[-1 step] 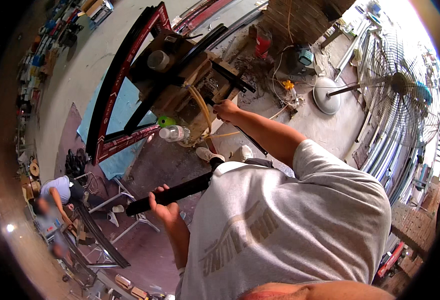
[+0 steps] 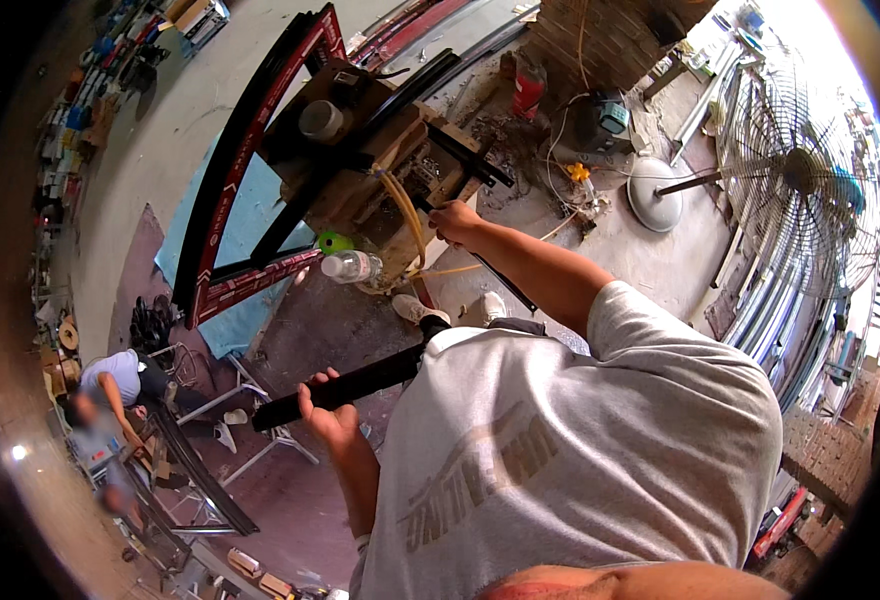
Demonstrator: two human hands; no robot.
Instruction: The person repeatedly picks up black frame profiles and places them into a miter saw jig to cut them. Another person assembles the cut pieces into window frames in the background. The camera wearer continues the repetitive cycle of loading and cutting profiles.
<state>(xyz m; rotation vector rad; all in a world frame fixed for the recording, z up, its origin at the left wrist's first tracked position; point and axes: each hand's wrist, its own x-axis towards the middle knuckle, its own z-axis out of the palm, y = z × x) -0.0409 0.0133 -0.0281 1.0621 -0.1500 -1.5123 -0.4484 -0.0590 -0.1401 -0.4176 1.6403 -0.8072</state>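
Black, probably stiff and fairly light — long bar (image 2: 385, 378) wrapped by left fingers (image 2: 307, 402), jutting past them; best taken near mid-length, perhaps slippery. Right fingers (image 2: 442, 217) curled — on what, cannot tell.

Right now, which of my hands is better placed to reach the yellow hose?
Likely your right hand, close beside the yellow hose; your left hand is farther off, holding the black bar.

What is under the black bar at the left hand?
The left hand, its fingertips showing past the far edge; purplish floor lies below. What the black bar covers is hidden.
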